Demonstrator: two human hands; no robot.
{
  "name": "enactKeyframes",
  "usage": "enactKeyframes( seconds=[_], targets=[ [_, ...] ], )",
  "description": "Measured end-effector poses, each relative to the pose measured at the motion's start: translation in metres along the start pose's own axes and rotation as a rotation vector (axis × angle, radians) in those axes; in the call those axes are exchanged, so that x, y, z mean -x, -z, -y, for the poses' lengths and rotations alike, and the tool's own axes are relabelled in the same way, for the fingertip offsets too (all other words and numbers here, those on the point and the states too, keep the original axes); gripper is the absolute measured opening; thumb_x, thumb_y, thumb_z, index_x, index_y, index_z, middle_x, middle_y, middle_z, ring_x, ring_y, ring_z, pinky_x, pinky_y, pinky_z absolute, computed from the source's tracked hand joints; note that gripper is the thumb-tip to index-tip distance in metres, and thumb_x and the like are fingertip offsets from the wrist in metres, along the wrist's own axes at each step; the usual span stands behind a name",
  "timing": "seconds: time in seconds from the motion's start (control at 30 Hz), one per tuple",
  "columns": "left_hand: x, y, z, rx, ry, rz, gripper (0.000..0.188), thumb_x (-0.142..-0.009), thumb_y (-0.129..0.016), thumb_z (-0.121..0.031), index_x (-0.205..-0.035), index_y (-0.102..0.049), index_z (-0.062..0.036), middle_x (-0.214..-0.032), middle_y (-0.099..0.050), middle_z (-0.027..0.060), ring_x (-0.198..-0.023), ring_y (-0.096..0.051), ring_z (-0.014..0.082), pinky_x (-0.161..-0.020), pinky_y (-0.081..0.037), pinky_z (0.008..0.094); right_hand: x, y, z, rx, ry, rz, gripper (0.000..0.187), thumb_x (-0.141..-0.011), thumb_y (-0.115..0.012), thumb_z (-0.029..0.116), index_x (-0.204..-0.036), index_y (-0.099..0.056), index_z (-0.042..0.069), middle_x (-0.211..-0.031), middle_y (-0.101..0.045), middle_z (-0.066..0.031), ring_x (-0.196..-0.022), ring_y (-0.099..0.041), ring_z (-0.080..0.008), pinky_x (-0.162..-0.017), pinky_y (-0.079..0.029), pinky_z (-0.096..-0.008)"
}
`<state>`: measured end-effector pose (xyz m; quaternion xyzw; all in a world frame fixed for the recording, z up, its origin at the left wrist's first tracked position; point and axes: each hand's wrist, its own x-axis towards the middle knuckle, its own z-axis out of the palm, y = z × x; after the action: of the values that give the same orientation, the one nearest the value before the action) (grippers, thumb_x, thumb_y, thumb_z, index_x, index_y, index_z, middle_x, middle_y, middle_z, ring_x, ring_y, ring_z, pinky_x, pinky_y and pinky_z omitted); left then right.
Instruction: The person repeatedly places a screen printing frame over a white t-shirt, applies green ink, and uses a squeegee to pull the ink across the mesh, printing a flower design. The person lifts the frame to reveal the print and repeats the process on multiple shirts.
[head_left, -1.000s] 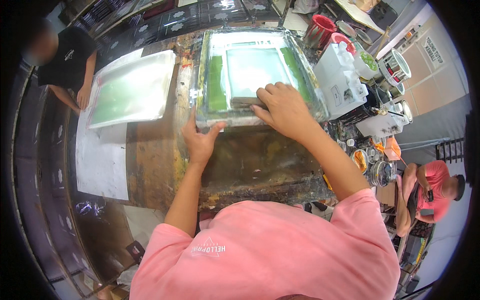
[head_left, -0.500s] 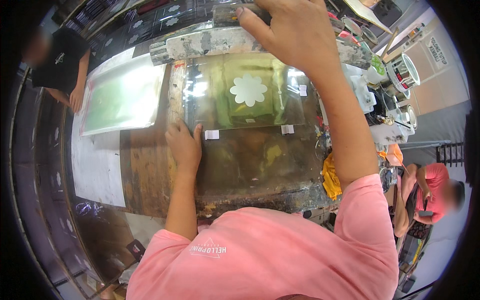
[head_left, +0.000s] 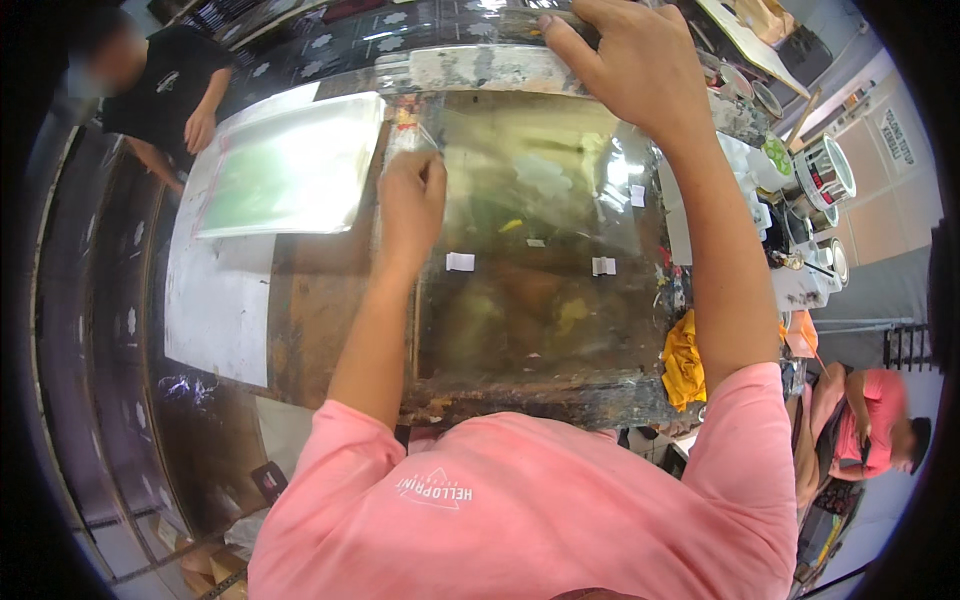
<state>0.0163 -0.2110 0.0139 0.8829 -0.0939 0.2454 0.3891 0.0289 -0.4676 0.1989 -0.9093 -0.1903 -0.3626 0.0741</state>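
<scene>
Film, clear with a blurred pale flower, was on or just over the bed; which could not be told. Left of the bed lay a stack. Over the bed's left side, the left hand was curled, seemingly pinching the film's left edge. Such a sheet was likely light, limp, slick and easily creased or smeared, best taken by its bare edges, away from the flower. Beyond the bed, past the frame, the right hand gripped a block. Right of the bed sat a crumpled cloth.
</scene>
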Motion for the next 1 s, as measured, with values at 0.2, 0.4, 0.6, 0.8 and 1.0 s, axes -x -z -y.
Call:
enactKeyframes(
  seconds=[0.2, 0.4, 0.6, 0.8, 1.0],
  targets=[
    [-0.032, 0.094, 0.055, -0.046, 0.17, -0.089, 0.027, -0.097, -0.07, -0.02, -0.109, -0.08, 0.0025, -0.099, -0.079, 0.0227, -0.09, -0.077, 0.0288, -0.086, -0.057, 0.0388, 0.014, -0.015, -0.003, 0.063, 0.033, -0.045, 0.047, -0.101, -0.061, 0.047, -0.095, -0.074, 0.002, -0.089, -0.073, -0.0144, -0.091, -0.07, -0.0344, -0.086, -0.044, -0.046],
    [-0.035, 0.19, 0.118, -0.304, 0.232, -0.216, 0.033, -0.099, -0.068, -0.025, -0.109, -0.079, 0.0046, -0.102, -0.079, 0.024, -0.097, -0.078, 0.0343, -0.09, -0.057, 0.0412, 0.014, -0.013, -0.005, 0.049, 0.019, -0.014, 0.046, -0.1, -0.063, 0.047, -0.099, -0.076, 0.003, -0.089, -0.073, -0.0149, -0.09, -0.07, -0.0342, -0.087, -0.044, -0.0448],
    [-0.01, 0.253, 0.212, -0.614, 0.364, -0.281, 0.053, -0.102, -0.065, -0.039, -0.13, -0.07, 0.005, -0.118, -0.073, 0.0287, -0.115, -0.07, 0.0403, -0.098, -0.052, 0.0461, 0.019, -0.01, -0.001, 0.032, 0.024, -0.032, 0.048, -0.1, -0.062, 0.049, -0.1, -0.076, 0.003, -0.088, -0.074, -0.0153, -0.088, -0.069, -0.0343, -0.085, -0.044, -0.0455],
    [0.185, 0.255, 0.069, -0.575, -0.143, -0.229, 0.032, -0.107, -0.057, -0.019, -0.123, -0.062, 0.0089, -0.105, -0.061, 0.0222, -0.097, -0.058, 0.0391, -0.085, -0.046, 0.0489, 0.019, -0.013, 0.001, 0.101, 0.021, -0.013, 0.052, -0.101, -0.058, 0.053, -0.103, -0.078, 0.005, -0.088, -0.075, -0.015, -0.089, -0.071, -0.0338, -0.084, -0.045, -0.0475],
    [0.449, 0.228, 0.028, -0.412, 0.209, 1.054, 0.025, -0.091, -0.076, -0.03, -0.079, -0.068, -0.0104, -0.077, -0.064, 0.014, -0.073, -0.063, 0.0374, -0.068, -0.05, 0.0494, 0.027, -0.018, -0.01, 0.104, 0.036, -0.049, 0.055, -0.102, -0.055, 0.055, -0.101, -0.077, 0.005, -0.088, -0.075, -0.0149, -0.088, -0.072, -0.0346, -0.085, -0.046, -0.049]
  ],
)
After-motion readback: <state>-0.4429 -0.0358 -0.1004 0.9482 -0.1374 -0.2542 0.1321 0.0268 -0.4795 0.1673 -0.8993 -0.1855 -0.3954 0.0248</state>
